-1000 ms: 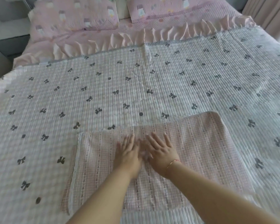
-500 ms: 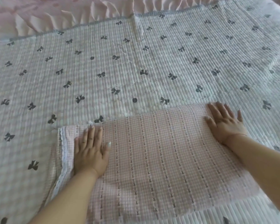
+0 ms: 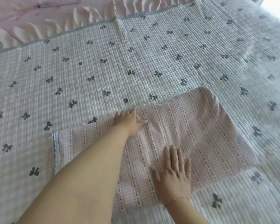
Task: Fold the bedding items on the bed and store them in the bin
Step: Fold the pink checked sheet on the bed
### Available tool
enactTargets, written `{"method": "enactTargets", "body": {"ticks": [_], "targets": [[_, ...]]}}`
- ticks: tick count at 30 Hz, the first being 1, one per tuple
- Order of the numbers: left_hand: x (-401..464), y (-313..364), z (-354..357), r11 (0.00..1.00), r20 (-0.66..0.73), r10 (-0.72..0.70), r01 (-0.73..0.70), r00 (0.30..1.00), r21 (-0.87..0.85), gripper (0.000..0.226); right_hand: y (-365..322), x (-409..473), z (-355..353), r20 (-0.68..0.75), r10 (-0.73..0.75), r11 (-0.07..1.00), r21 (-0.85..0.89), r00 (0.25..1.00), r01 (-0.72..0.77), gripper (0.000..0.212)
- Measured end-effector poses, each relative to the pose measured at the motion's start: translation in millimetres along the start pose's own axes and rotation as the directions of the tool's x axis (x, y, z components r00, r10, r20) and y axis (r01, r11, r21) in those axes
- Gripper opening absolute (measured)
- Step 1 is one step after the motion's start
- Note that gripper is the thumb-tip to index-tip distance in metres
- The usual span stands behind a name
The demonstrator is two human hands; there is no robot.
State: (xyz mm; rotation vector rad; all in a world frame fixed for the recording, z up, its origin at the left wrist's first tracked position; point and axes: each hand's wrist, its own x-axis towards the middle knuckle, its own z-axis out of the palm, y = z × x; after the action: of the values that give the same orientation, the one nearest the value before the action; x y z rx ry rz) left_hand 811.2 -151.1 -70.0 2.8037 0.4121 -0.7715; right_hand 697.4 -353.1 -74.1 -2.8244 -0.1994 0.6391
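Since half a second ago both hands have been shifted: the left hand (image 3: 130, 122) is now at the far edge of the pink cloth (image 3: 192, 131) near its middle, where before it lay flat near the cloth's left end, and the right hand (image 3: 173, 173) has been drawn in from the far right corner to the near middle. In the head view, the only one, the cloth is seen lying part-folded on the bow-print quilt (image 3: 103, 65) covering the bed, with its lace-trimmed left end flat and its far right corner lifted and curling a little. The left fingers are curled at the far edge with the thumb laid on top; a pinch of that edge is suggested, though the fingertips are partly hidden. The right hand is spread flat, fingers straight, and pressed on the cloth, nothing being held. The step in hand is judged to be the folding of this cloth, with one more fold being set up. For the next move the far edge would need to be gripped and brought over toward the near side while the cloth is pinned by the right palm, and the loose right corner squared. No bin is seen in this view, so storing is not yet begun.
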Motion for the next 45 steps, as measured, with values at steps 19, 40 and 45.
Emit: {"method": "enactTargets", "body": {"ticks": [19,40,45], "targets": [[-65,-23,-67,0.713,0.407,0.157,0.182,0.9,-0.677,0.079,-10,-65,-40,0.457,0.215,-0.462,0.826,0.863,-0.322,0.026],[-200,-61,-241,0.072,-0.479,-0.106,-0.474,0.871,-0.878,0.029,-84,28,-351,-0.266,-0.181,0.1,0.953,0.947,0.287,0.003],[-209,-72,-216,0.114,-0.447,-0.145,-0.434,0.883,-0.894,0.044,-83,40,-339,-0.219,-0.138,0.239,0.939,0.966,0.247,0.017]]}}
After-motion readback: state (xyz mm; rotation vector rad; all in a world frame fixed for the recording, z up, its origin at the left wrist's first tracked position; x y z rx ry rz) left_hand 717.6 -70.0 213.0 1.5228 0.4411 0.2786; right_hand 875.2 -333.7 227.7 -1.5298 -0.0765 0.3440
